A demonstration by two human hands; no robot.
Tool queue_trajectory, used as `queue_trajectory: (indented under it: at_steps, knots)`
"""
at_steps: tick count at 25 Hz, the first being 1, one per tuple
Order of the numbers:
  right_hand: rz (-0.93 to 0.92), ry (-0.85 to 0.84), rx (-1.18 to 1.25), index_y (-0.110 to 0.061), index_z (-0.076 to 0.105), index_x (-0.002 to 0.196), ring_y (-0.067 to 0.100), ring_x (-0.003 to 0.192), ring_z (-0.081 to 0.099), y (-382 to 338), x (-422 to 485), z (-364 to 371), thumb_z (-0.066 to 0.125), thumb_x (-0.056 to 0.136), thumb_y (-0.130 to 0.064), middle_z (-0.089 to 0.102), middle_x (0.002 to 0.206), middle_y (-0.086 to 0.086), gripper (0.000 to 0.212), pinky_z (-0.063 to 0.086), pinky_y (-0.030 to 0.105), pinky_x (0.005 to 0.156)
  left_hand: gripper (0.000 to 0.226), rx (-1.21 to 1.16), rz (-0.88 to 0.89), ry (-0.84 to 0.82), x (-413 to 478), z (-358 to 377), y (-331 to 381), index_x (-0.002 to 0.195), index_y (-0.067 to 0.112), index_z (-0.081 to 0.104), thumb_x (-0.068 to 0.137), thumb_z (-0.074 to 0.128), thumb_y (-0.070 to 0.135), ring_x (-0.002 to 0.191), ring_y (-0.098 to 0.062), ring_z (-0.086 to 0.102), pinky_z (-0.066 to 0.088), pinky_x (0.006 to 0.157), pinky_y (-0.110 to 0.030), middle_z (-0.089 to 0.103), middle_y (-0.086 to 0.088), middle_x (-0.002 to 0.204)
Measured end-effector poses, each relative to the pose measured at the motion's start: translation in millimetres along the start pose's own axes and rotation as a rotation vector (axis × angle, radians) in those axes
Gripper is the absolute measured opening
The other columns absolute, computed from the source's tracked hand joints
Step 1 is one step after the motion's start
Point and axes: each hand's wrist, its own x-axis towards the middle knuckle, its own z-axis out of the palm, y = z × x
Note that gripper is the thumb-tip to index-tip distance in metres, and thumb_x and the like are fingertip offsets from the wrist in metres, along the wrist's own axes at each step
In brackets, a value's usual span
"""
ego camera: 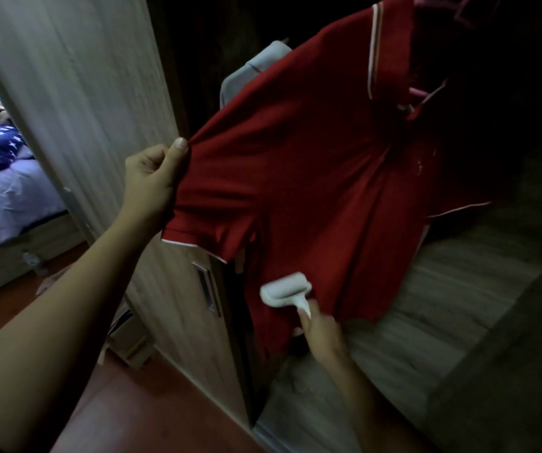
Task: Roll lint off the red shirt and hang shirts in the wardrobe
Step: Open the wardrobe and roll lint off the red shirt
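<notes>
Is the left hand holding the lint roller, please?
No, the right hand grips the lint roller; the left hand pinches the red shirt.

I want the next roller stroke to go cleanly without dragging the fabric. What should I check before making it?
1. Left hand grips the red polo shirt by its sleeve, fabric pulled taut: ok.
2. Right hand holds the lint roller by its handle: ok.
3. Roller head lies against the shirt's lower part: ok.
4. Shirt sits on the pink hanger: ok.
5. Hanger hooked on a rail: cannot tell, too dark.
6. Lint remaining on the fabric: cannot tell, too dim.
</notes>
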Motion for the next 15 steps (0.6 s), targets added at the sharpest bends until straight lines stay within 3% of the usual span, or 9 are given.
queue_trajectory:
  at_steps: [2, 7, 11, 15]
  knots:
    - [0.058, 0.01, -0.007, -0.016, 0.044, 0.131, 0.04, 0.091, 0.065, 9.6, -8.4, 0.7, 0.04, 0.096, -0.038, 0.069, 0.098, 0.022, 0.042, 0.049, 0.041, 0.073, 0.042, 0.014, -0.012, 0.01, 1.2, -1.5, 0.3, 0.054, 0.02, 0.039, 0.089, 0.055, 0.037, 0.046, 0.001, 0.028, 0.023, 0.044, -0.019, 0.036, 0.017, 0.044]
    - [-0.073, 0.429, 0.193, -0.007, 0.049, 0.126, 0.045, 0.074, 0.065, -15.0, -0.9, -84.0, 0.044, 0.096, -0.029, 0.068, 0.083, 0.029, 0.037, 0.045, 0.039, 0.059, 0.036, 0.11, 0.02, 0.022, -24.0, 7.8, 7.9, 0.057, 0.024, 0.046, 0.086, 0.057, 0.042, 0.046, 0.004, 0.034, 0.028, 0.045, -0.016, 0.045, 0.016, 0.044]
    - [-0.122, 0.647, 0.242, -0.008, 0.049, 0.12, 0.04, 0.067, 0.064, -20.4, -3.0, -159.1, 0.035, 0.095, -0.042, 0.067, 0.077, 0.022, 0.044, 0.046, 0.039, 0.056, 0.029, 0.155, 0.089, -0.123, -93.1, 48.0, -5.9, 0.062, 0.026, 0.058, 0.075, 0.063, 0.051, 0.051, 0.004, 0.038, 0.037, 0.047, -0.021, 0.054, 0.009, 0.052]
    - [-0.084, 0.717, 0.182, -0.009, 0.047, 0.119, 0.033, 0.061, 0.061, -8.4, -18.5, -201.0, 0.034, 0.097, -0.037, 0.064, 0.071, 0.016, 0.038, 0.041, 0.032, 0.049, 0.045, 0.284, 0.223, -0.254, -130.1, 100.2, -23.9, 0.059, 0.01, 0.046, 0.078, 0.062, 0.047, 0.051, 0.002, 0.031, 0.032, 0.048, -0.019, 0.039, 0.005, 0.051]
